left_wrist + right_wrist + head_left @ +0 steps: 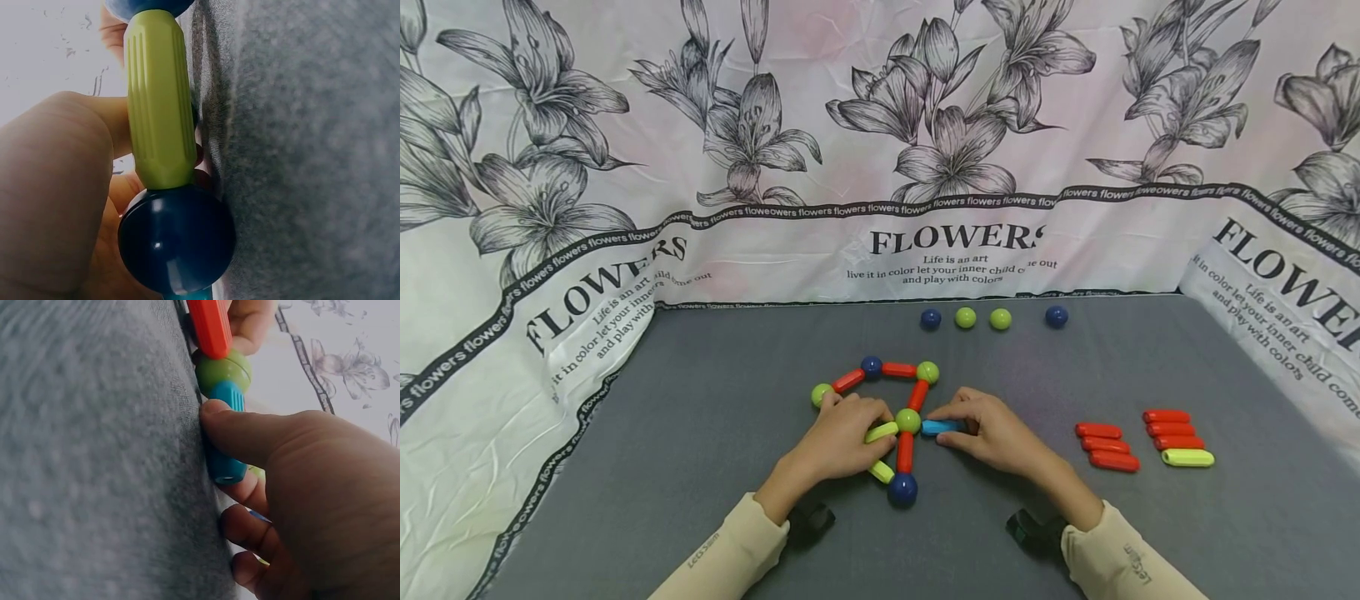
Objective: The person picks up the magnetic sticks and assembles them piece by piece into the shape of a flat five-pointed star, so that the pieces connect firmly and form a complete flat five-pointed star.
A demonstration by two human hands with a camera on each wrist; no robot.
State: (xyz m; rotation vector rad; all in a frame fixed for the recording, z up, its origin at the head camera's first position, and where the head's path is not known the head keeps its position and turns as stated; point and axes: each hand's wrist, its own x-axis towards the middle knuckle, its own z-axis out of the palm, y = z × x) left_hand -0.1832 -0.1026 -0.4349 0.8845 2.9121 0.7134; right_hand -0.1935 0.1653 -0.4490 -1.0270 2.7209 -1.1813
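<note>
A frame of magnetic rods and balls lies mid-table. At its centre a green ball [907, 422] joins red rods [905, 452] above and below. My left hand [842, 440] bends over the frame's left part, its fingers gripping a yellow-green rod [881, 432] beside that ball. A second yellow-green rod [159, 100] ends at a dark blue ball [177, 240] in the left wrist view. Between thumb and fingers, my right hand [996, 432] pinches a blue rod [226, 462]. Its far end meets the green ball [224, 372] in the right wrist view.
Along the back edge sit blue balls [930, 319] and green balls [966, 317]. To the right lie two stacks of red rods [1107, 445], one with a yellow-green rod [1187, 457] in front. A flower-printed cloth [955, 250] hangs behind the grey table [737, 350].
</note>
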